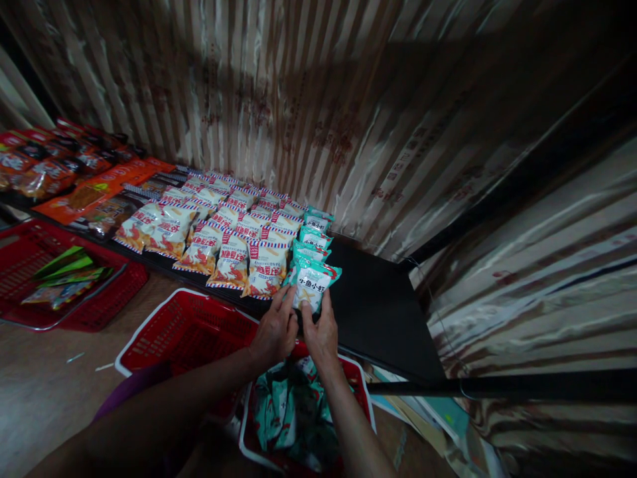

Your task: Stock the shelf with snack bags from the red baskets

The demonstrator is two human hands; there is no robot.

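Both my hands hold one teal-and-white snack packet [312, 284] at the front edge of a black shelf [378, 305]. My left hand [275, 330] pinches its lower left corner, and my right hand [322, 335] grips its lower right side. The packet stands at the front of a short row of like teal packets [313, 238]. Left of that row lie several rows of red, white and blue snack bags [233, 229]. Below my wrists a red basket [359, 385] holds more teal packets [293, 411].
A second red basket [184, 328] sits left of my arms, and a third [30, 265] with green packets is at far left. Orange and dark red snack packs [74, 176] fill the shelf's left end. Striped shiny curtain [308, 99] backs the shelf. A dark bar [497, 386] crosses at right.
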